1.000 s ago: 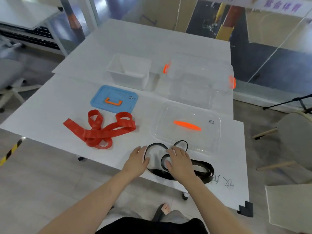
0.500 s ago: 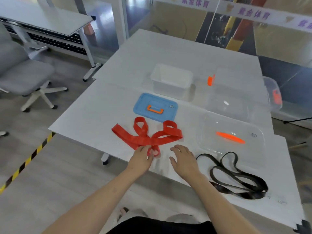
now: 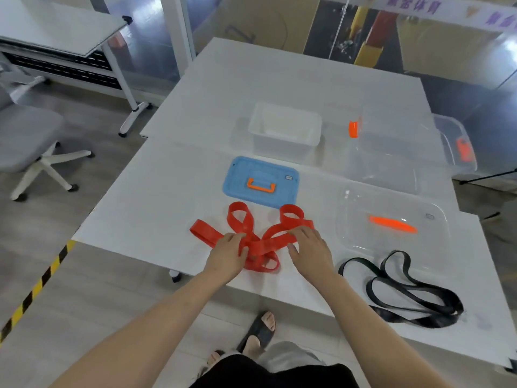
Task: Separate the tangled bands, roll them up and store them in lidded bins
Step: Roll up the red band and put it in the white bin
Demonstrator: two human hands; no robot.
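Seemingly, hands (image 3: 228, 252) (image 3: 310, 252) grip band (image 3: 268, 243) (red).

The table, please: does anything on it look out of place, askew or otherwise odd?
Nothing spilled or broken. The red band lies in twisted loops, the black band sprawls tangled near the table's front edge, and the blue lid and clear lid lie off the white bin and clear bin.
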